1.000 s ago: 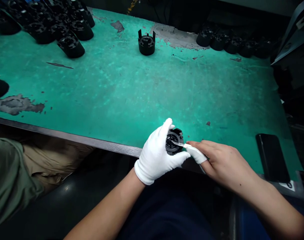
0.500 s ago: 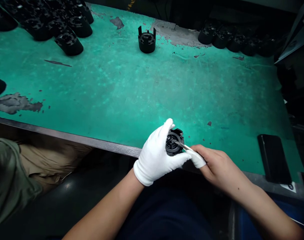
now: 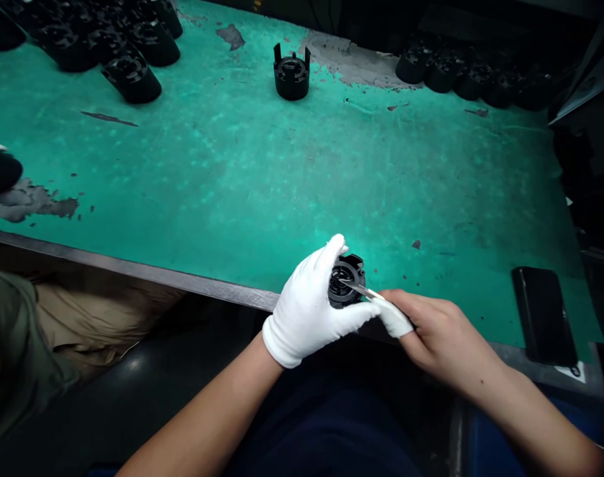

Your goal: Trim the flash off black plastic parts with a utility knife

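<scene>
My left hand [image 3: 311, 308], in a white glove, is wrapped round a round black plastic part [image 3: 346, 281] at the near edge of the green table [image 3: 262, 179]. My bare right hand [image 3: 441, 334] pinches a thin metal blade [image 3: 361, 290] whose handle is wound in white tape. The blade's tip rests inside the part's open face. Both hands hover just over the table's front edge.
One black part [image 3: 292, 73] stands alone at the back middle. Several more lie heaped at the back left [image 3: 107, 40] and in a row at the back right [image 3: 471, 76]. A dark phone [image 3: 543, 315] lies near right. Another person's sleeve [image 3: 13, 358] shows at the left.
My right hand and blade have shifted slightly, the tip working a little inside the part. The view has tilted down a touch. My left hand keeps its grip.
</scene>
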### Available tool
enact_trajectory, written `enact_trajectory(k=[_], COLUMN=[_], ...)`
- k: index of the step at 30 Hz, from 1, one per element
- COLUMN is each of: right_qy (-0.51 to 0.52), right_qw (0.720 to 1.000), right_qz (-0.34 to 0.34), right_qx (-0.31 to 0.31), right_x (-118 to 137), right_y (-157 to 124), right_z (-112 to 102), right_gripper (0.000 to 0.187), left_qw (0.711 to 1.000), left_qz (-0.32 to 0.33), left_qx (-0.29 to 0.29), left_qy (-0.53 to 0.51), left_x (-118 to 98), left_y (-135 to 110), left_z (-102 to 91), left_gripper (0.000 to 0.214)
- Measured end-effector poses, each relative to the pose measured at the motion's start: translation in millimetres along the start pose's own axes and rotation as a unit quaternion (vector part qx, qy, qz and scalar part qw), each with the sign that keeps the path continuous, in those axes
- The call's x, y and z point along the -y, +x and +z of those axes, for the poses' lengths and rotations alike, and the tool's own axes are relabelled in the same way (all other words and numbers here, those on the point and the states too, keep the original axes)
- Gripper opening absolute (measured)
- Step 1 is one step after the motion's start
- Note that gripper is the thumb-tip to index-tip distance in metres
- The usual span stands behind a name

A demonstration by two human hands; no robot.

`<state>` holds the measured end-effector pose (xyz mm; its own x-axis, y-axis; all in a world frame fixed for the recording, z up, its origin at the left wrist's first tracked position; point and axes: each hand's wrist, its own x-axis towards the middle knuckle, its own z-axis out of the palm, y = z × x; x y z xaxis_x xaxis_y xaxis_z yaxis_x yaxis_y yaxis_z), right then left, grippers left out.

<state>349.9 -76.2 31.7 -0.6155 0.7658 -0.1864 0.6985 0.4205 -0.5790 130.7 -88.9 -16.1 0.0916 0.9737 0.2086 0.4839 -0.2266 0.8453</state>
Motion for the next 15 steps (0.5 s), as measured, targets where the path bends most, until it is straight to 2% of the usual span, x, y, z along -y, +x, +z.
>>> enact_trajectory(k=[6, 12, 15], right_qy=[-0.112, -0.211, -0.237], right_qw=[0.992, 0.975, 0.967], right_qz=[-0.001, -0.004, -0.022], right_qx=[0.056, 0.062, 0.086], right_x=[0.6, 9.0, 11.4], right_y=[6.5, 11.5, 15.0], right_z=[-18.9, -28.2, -36.5], right_gripper=[0.030, 0.029, 0.030], left_qw=[1.000, 1.000, 1.000], left_qz=[0.011, 0.013, 0.013], left_qx=[-0.005, -0.002, 0.000], left_qy=[-0.003, 0.001, 0.005], left_x=[2.3, 1.8, 1.3], left_y=[-0.5, -0.8, -0.3], left_z=[0.9, 0.4, -0.1], left_gripper=[0.101, 0.101, 0.100])
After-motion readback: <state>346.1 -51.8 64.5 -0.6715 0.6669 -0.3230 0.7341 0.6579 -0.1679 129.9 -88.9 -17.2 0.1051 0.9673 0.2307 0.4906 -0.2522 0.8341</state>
